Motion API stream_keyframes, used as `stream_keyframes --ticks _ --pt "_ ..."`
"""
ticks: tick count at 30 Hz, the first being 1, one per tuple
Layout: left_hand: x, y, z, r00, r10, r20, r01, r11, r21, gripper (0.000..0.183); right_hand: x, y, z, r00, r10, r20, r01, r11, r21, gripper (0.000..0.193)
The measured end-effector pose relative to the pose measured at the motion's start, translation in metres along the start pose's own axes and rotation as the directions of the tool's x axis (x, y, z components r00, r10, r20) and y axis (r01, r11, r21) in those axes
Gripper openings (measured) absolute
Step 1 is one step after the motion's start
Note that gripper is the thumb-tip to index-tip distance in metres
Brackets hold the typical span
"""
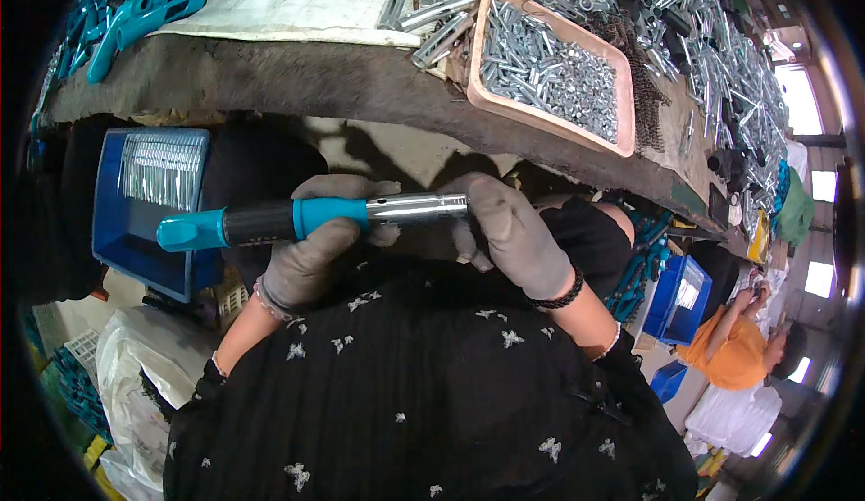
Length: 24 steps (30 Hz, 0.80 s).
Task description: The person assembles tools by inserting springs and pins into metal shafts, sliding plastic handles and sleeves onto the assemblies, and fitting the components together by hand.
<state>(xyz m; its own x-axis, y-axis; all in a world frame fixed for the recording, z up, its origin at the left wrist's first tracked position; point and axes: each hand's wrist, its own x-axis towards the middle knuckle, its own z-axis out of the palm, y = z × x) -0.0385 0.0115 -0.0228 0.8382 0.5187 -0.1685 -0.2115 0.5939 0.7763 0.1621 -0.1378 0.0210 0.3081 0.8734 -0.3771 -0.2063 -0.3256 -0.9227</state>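
A tool with a teal-and-black handle and a chrome tube (pixel 416 206) lies level across the space over my lap. My left hand (pixel 311 262), in a grey glove, is closed around its teal collar, thumb in front and fingers behind. The gloved right hand (pixel 521 238) grips the tube's free end between thumb and fingers, and part of that tip is hidden. The flattened teal handle end points left, beyond my left hand.
Ahead, a bench edge (pixel 297 76) bears a pink tray (pixel 551 115) of small metal pins and nuts, loose chrome parts (pixel 712 59) and teal handles (pixel 149 22). Blue bins (pixel 135 250) stand at left and right. A person in orange (pixel 734 348) sits at far right.
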Motion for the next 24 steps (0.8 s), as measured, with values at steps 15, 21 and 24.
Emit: stream_keyframes --ticks 15,21,24 --pt "-0.003 0.007 -0.005 0.997 0.047 0.069 -0.045 0.998 -0.037 0.049 -0.003 -0.009 0.011 1.0 -0.015 -0.015 0.016 0.997 0.072 0.022" --pt "-0.002 0.007 -0.003 0.999 0.017 0.048 -0.013 0.998 -0.068 0.048 0.006 0.005 0.005 0.947 -0.322 0.01 0.298 0.862 -0.411 0.025" --pt "-0.002 0.006 0.0 0.999 -0.018 -0.046 0.01 0.985 -0.172 0.046 0.008 0.015 0.013 0.867 -0.498 -0.024 0.447 0.799 -0.402 0.031"
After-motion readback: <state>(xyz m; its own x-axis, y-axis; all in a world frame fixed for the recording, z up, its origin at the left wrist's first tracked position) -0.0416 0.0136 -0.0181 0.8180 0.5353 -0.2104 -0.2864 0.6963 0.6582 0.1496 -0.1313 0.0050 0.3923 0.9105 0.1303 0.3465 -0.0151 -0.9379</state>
